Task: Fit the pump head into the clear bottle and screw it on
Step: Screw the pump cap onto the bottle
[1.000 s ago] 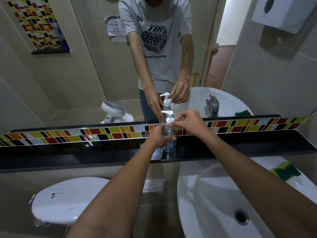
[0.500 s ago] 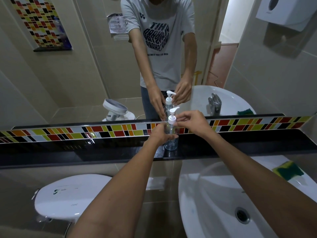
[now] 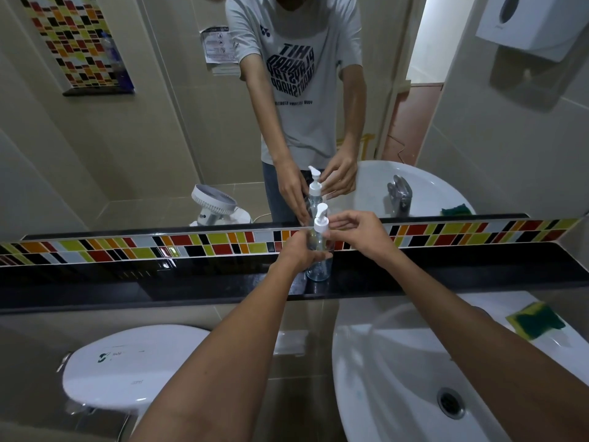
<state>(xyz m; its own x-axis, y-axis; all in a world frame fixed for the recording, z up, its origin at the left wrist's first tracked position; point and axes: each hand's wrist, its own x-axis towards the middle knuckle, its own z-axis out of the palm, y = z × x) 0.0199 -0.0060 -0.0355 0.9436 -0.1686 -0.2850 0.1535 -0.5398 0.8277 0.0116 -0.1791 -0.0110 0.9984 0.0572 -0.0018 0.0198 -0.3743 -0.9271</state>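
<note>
1. While the bottle (image 3: 318, 266) stands upright on the black shelf (image 3: 446, 275), near the middle of its length and close under the tiled strip (image 3: 191, 245) along the back edge, the pump head (image 3: 321, 223) is seen seated on its neck, nozzle raised and pointing away.
2. The bottle's long axis is vertical, so any turn of the collar is judged to be made about that axis.
3. The bottle's upper body is wrapped from the left by the left hand (image 3: 301, 252), closed around it.
4. The white collar is met from the right by the right hand (image 3: 357, 232), fingers loosely curled and partly spread; whether it is actually pinched cannot be told.
5. Both hands are equally near; the right one is judged better placed for turning.
6. Nothing is seen standing on the shelf beside the bottle; the sink (image 3: 398, 378) and sponge (image 3: 535, 323) lie below to the right, the toilet lid (image 3: 127, 368) below to the left, well apart.
</note>
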